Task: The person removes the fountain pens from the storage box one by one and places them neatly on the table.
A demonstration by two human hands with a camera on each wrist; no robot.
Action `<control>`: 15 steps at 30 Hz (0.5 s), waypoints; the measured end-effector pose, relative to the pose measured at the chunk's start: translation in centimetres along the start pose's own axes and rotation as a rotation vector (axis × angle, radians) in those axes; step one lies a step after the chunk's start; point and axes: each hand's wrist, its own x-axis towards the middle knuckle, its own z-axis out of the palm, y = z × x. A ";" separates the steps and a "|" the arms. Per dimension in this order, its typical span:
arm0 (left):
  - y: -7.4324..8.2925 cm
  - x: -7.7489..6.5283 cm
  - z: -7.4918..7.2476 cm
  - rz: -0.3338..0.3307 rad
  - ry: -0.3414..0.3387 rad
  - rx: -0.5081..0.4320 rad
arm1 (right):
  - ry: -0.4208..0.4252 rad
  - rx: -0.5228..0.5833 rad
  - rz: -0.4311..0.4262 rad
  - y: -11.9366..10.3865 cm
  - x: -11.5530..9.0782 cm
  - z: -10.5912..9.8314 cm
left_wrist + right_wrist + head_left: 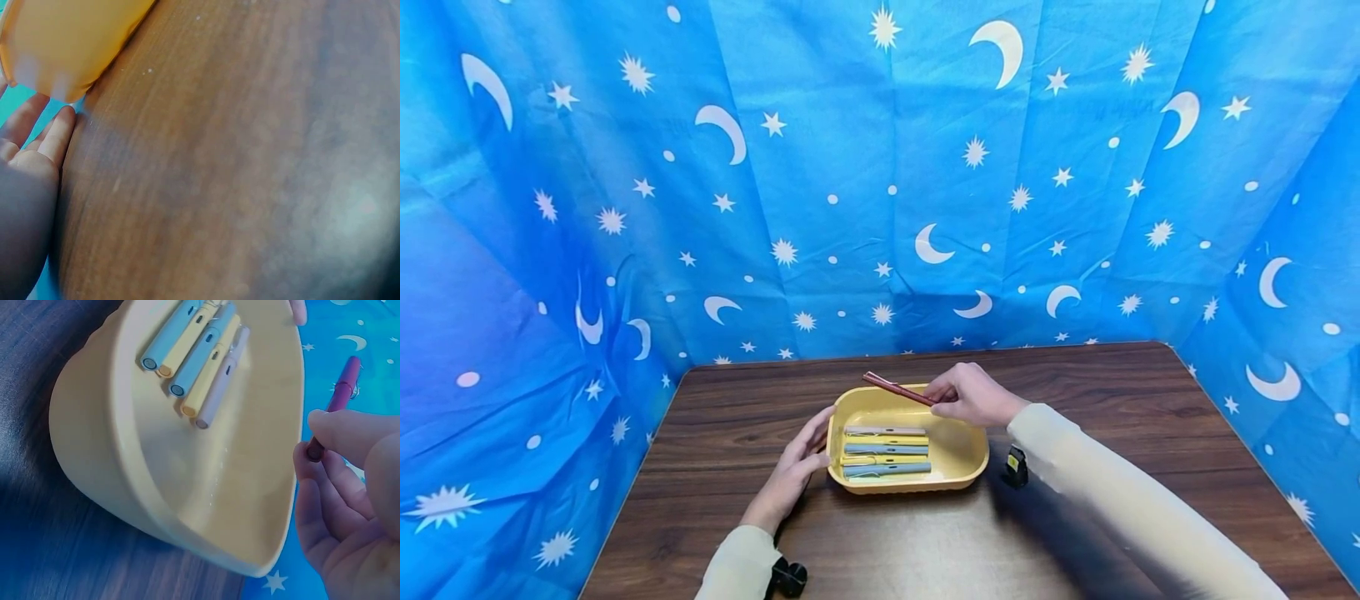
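Note:
A dark red pen (pixel 898 389) is pinched between thumb and fingers of my right hand (pixel 972 395), above the far rim of a yellow plastic basket (pixel 958 450). In the right wrist view the red pen (pixel 340 397) points away from the hand, its near end at the fingertips. My left hand (pixel 793 471) rests against the basket's left end, its fingers fairly straight along the outer wall. Inside the basket, on the left, several pens lie side by side: a pale purple pen (pixel 225 381), yellow pens (pixel 211 365) and blue pens (pixel 203 347).
The basket stands on a dark wood-grain table (pixel 737 408). Blue cloth (pixel 850 167) printed with white moons and stars hangs behind the table and along both sides. A small black device (pixel 1015 467) is below the right wrist, another (pixel 788 577) beside the left sleeve.

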 end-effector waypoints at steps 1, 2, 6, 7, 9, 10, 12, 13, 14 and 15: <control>0.0 0.0 0.0 0.001 -0.001 -0.001 | 0.004 0.005 0.008 0.1 -0.2 -0.2; 0.0 0.0 0.0 0.001 -0.003 -0.002 | 0.005 0.014 0.018 0.1 -0.4 -0.3; 0.0 -0.1 0.0 0.001 -0.011 -0.007 | 0.008 0.020 0.053 0.5 -1.1 -0.9; -0.1 -0.1 0.0 0.001 -0.013 -0.008 | 0.008 0.017 0.063 0.5 -1.2 -1.0; -0.1 -0.1 0.0 0.000 -0.015 -0.010 | 0.013 0.008 0.078 0.6 -1.6 -1.3; -0.1 -0.1 0.0 0.001 -0.016 -0.012 | 0.016 0.006 0.087 0.7 -1.8 -1.5; 0.0 -0.1 0.0 -0.001 -0.016 -0.009 | 0.030 -0.014 0.083 0.7 -2.1 -1.8; 0.0 -0.1 -0.1 0.000 -0.015 -0.008 | 0.039 -0.027 0.079 0.7 -2.3 -2.0; 0.0 0.0 -0.1 0.000 -0.014 -0.009 | 0.047 -0.033 0.074 0.8 -2.4 -2.1; 0.0 0.0 -0.1 0.002 -0.014 -0.008 | 0.055 -0.041 0.066 0.9 -2.6 -2.2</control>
